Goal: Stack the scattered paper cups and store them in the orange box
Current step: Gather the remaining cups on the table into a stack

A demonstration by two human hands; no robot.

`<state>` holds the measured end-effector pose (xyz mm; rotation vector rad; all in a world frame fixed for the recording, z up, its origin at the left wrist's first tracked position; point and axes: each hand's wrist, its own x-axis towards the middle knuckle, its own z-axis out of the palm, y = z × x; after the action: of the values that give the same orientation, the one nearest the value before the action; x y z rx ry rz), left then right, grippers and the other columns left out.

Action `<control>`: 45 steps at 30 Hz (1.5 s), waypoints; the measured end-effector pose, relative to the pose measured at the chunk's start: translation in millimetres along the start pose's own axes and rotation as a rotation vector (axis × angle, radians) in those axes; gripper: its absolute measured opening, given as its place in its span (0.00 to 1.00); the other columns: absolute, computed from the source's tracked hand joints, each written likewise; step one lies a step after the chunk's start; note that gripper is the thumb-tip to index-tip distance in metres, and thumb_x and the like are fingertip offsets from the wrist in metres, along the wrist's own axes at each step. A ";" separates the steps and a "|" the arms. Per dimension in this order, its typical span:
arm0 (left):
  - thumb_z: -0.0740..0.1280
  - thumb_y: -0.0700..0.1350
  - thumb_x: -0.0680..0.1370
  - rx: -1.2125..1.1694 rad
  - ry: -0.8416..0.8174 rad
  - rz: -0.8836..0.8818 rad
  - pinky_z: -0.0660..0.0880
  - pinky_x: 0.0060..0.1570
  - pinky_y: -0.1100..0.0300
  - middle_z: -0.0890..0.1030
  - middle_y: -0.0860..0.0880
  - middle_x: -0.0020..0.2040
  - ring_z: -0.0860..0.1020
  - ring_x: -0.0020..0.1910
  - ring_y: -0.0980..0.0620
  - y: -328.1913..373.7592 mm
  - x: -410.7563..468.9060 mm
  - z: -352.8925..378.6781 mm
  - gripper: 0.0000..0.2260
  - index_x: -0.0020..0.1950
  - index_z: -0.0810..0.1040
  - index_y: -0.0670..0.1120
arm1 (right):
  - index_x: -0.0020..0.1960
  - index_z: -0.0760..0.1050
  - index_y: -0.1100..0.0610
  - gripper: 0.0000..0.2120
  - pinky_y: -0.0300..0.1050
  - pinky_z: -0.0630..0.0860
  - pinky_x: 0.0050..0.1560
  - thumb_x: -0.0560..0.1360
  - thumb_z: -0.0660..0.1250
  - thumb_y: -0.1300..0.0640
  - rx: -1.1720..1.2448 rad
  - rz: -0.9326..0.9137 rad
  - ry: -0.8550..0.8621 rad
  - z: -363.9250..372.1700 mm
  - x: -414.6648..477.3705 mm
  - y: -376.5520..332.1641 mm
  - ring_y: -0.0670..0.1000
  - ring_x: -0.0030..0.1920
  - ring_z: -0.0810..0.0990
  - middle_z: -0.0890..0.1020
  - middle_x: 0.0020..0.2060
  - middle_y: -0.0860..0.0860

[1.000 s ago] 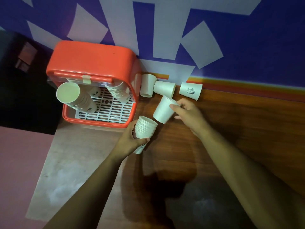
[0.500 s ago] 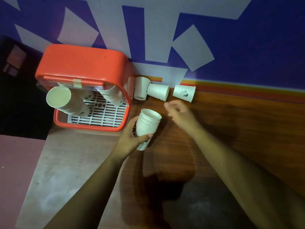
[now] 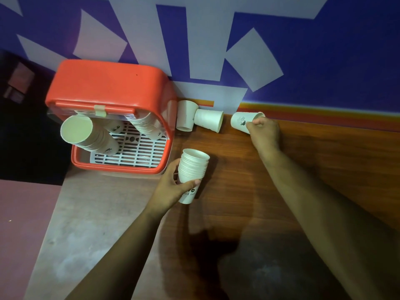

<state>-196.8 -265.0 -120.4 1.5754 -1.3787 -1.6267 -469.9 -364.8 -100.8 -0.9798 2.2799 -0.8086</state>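
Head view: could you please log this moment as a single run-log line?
left hand: holds cup stack | right hand: grasping lying cup by wall | two loose cups remain | orange box: open, stacks inside

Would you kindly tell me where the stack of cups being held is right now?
In the head view, the stack of paper cups sits in the left hand at centre, above the wooden table, right of the orange box.

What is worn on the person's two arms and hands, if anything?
Nothing is worn. The left hand and right hand are bare, without gloves, rings, watch or bracelet. Both forearms are bare to the frame's edge; no sleeve shows.
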 end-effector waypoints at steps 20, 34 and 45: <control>0.78 0.45 0.73 -0.043 0.010 0.047 0.77 0.51 0.69 0.77 0.59 0.64 0.76 0.61 0.62 7.0 -30.6 -23.2 0.32 0.72 0.69 0.59 | 0.59 0.76 0.57 0.17 0.45 0.78 0.52 0.76 0.70 0.48 0.208 -0.036 -0.508 25.0 -75.5 -56.6 0.51 0.53 0.81 0.81 0.52 0.52; 0.77 0.45 0.73 0.024 0.019 0.001 0.75 0.49 0.74 0.77 0.61 0.63 0.75 0.59 0.67 -11.1 -49.1 -51.2 0.32 0.72 0.68 0.62 | 0.52 0.80 0.58 0.07 0.36 0.67 0.32 0.75 0.68 0.58 0.088 0.130 -0.213 51.4 -22.3 -49.5 0.51 0.47 0.79 0.82 0.50 0.54; 0.78 0.46 0.72 0.013 -0.023 -0.027 0.74 0.48 0.71 0.77 0.62 0.61 0.77 0.59 0.62 5.2 -47.9 -52.1 0.32 0.70 0.69 0.63 | 0.39 0.79 0.59 0.04 0.43 0.76 0.54 0.73 0.71 0.61 0.103 -0.315 -0.785 -8.4 -105.6 -70.4 0.47 0.58 0.77 0.77 0.61 0.47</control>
<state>-139.4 -241.9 -85.6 1.5935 -1.3885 -1.6599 -380.2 -320.5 -22.3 -1.3335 1.4240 -0.5166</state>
